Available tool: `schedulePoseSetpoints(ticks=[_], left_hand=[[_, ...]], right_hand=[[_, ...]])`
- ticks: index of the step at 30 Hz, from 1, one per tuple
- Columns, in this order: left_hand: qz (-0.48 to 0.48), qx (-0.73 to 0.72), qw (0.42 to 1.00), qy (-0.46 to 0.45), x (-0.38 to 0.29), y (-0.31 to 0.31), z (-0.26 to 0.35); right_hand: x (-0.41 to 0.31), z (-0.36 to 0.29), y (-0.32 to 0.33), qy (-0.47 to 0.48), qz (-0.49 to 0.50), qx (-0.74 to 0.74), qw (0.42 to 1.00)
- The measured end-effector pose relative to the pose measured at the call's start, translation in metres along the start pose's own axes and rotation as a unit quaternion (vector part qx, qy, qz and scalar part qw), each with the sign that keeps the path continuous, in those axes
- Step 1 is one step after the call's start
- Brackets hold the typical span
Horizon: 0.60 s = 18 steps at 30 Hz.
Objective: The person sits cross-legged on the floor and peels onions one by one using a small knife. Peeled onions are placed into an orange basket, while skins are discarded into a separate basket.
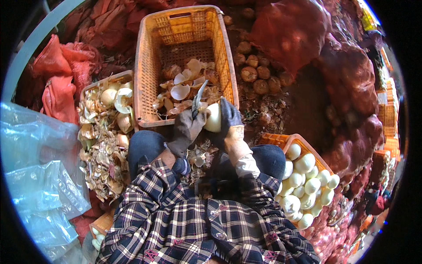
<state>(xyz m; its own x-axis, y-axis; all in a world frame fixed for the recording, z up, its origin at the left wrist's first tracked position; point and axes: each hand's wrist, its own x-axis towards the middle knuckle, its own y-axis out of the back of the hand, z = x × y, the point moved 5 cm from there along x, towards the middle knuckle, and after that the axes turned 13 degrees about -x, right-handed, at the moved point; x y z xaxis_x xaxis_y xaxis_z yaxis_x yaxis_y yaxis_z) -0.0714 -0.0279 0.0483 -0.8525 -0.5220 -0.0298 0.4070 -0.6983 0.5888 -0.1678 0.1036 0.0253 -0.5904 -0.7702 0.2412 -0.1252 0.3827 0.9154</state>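
Observation:
A peeled white onion (213, 118) is held between my two gloved hands, over the near rim of an orange plastic crate (234, 82). My left hand (188, 127), in a dark glove, grips a knife (199, 97) whose blade points up and away; its thumb and finger touch the onion's left side. My right hand (230, 115), in a dark glove with a pale cuff, is closed around the onion's right side. Loose onion skins (180, 92) lie in the crate beyond my hands. The knife's handle is hidden in my left hand.
A crate of peeled onions (311, 186) stands at the right. Onion skins and scraps (108, 165) fill a container at the left. Unpeeled onions (260, 86) lie on the ground beside red mesh sacks (293, 29). Clear plastic bags (36, 184) lie at far left.

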Motion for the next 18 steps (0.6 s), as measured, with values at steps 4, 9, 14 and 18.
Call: schedulePoseSetpoints(ticks=[4,9,14,18], left_hand=[[0.082,-0.080,0.991,-0.064,-0.006,0.028,0.021],[0.018,-0.012,0.999,-0.042,0.008,0.033,0.018],[0.061,-0.024,0.997,-0.047,0.014,0.039,0.031],[0.026,-0.022,0.999,0.008,0.019,0.039,0.035]], right_hand=[[0.004,-0.021,0.009,0.006,-0.004,0.024,1.000],[0.004,-0.028,0.018,0.007,0.043,0.028,0.999],[0.003,-0.022,0.009,0.010,0.048,0.034,0.998],[0.001,-0.015,0.000,0.014,0.051,0.042,0.998]])
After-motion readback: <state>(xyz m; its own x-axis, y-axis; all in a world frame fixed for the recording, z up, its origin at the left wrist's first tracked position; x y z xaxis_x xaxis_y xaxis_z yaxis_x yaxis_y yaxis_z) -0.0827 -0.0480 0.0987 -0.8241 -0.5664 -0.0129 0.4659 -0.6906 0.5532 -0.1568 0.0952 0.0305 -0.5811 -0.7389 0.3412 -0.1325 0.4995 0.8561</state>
